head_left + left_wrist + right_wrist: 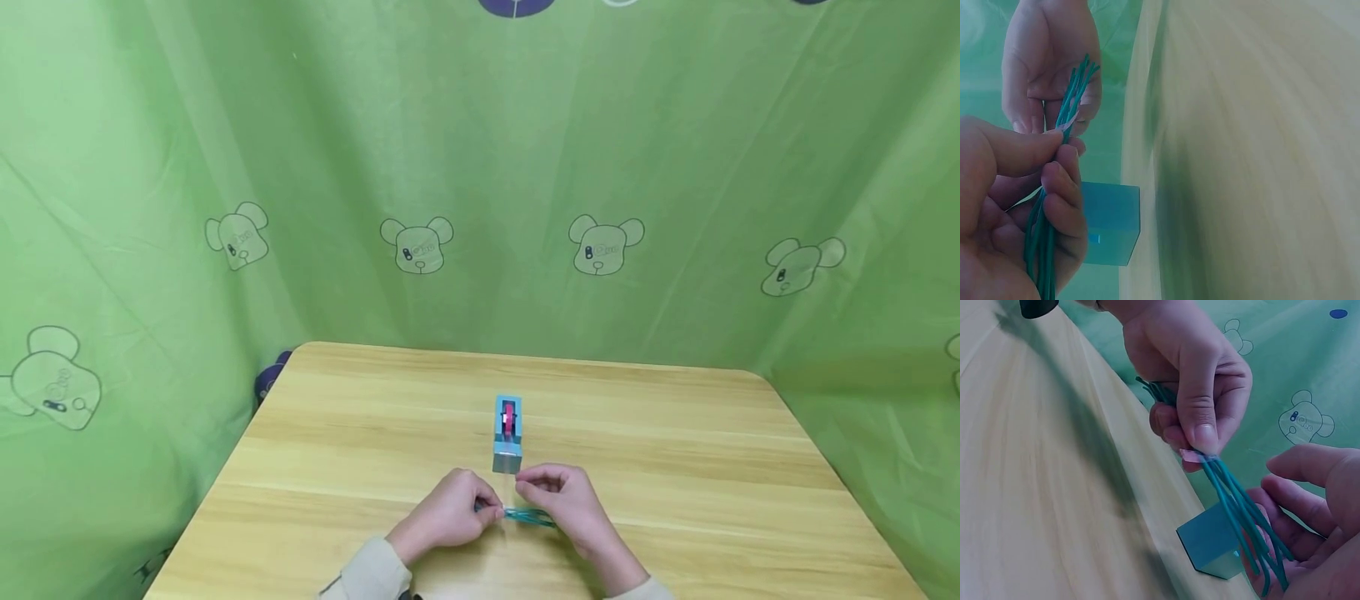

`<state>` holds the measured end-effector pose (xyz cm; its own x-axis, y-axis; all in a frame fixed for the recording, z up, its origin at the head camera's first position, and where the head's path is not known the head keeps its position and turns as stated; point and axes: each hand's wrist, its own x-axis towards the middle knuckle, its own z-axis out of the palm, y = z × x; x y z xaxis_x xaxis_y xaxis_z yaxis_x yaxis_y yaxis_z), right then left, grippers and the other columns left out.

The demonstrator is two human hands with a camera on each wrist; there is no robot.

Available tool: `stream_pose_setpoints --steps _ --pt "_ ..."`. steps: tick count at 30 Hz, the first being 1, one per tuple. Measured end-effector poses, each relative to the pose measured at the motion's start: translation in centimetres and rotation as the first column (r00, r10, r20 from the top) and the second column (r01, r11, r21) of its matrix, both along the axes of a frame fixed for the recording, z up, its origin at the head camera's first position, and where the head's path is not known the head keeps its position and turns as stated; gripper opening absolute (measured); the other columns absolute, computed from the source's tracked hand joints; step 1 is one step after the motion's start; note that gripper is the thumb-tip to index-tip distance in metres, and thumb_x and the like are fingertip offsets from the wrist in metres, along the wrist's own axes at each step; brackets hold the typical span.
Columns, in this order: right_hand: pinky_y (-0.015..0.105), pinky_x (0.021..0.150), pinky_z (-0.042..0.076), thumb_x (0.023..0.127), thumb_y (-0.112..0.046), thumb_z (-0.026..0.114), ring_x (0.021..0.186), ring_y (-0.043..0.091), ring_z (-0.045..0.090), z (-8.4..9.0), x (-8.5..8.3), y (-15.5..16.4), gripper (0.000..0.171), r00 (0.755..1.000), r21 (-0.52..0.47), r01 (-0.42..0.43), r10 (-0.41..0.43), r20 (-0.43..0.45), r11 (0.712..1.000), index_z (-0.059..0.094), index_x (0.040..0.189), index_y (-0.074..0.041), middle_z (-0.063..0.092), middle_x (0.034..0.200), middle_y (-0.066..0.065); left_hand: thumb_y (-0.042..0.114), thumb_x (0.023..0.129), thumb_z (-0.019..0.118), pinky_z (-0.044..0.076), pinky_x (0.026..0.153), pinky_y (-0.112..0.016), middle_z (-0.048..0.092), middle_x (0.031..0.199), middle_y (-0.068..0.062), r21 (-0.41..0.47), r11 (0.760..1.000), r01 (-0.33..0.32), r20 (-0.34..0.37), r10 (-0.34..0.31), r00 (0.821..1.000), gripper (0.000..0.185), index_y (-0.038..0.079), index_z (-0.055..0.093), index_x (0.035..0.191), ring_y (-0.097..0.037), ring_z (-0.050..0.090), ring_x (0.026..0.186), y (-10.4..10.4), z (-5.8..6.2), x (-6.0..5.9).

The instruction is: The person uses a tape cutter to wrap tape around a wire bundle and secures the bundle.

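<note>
My left hand [467,508] pinches a bundle of thin green cord-like strands [1041,244] between thumb and fingers. The strands' loose ends fan out toward my right hand [562,500]. At the left thumb tip, a short piece of clear, pinkish-looking tape [1191,456] lies against the bundle. In the head view a faint strip runs from the tape dispenser [507,433] down to the bundle. The right hand is just beside that strip, its fingers bent loosely and its thumb apart from them in the right wrist view. Its palm is behind the strand ends.
The blue dispenser, with a pink roll [508,417] in it, stands just beyond both hands on the wooden table [360,417]. Green curtains [510,125] with bear-head drawings hang behind and at both sides.
</note>
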<state>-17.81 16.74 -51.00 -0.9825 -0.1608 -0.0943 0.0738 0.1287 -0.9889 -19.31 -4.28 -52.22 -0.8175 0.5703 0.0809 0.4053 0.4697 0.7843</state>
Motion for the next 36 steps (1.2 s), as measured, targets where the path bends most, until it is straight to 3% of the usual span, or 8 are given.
stream_pose_setpoints --steps 11,23,36 --pt "0.024 0.07 0.053 0.087 -0.013 0.075 0.082 0.019 0.063 -0.4 0.2 0.3 0.03 0.997 0.048 -0.082 0.082 0.0 0.995 0.068 0.106 0.01 0.07 0.099 0.018 0.009 0.087 0.073 0.049 0.054 -0.019 0.067 0.069 0.012 0.012 1.0 -0.01 0.008 0.01 1.0 0.007 0.01 0.078 0.082 -0.001 0.054 0.054 0.2 0.0 0.2" --pt "0.025 0.067 0.054 0.086 -0.013 0.077 0.074 0.016 0.064 -1.3 0.4 0.4 0.02 0.984 0.102 -0.172 0.175 -0.022 0.98 0.071 0.096 0.003 0.071 0.088 0.011 0.009 0.088 0.073 0.048 0.051 -0.02 0.068 0.07 0.01 0.026 0.999 -0.023 0.028 0.022 0.999 0.007 0.011 0.078 0.083 -0.001 0.053 0.052 0.3 0.1 0.3" --pt "0.024 0.062 0.053 0.084 -0.013 0.079 0.072 0.017 0.065 -1.8 0.8 0.1 0.017 0.977 0.135 -0.197 0.207 -0.059 0.971 0.072 0.093 0.0 0.071 0.086 0.012 0.008 0.087 0.073 0.05 0.059 -0.018 0.069 0.073 0.011 0.024 0.999 -0.024 0.016 0.024 1.0 0.007 0.012 0.078 0.083 0.0 0.057 0.06 0.3 0.0 0.4"
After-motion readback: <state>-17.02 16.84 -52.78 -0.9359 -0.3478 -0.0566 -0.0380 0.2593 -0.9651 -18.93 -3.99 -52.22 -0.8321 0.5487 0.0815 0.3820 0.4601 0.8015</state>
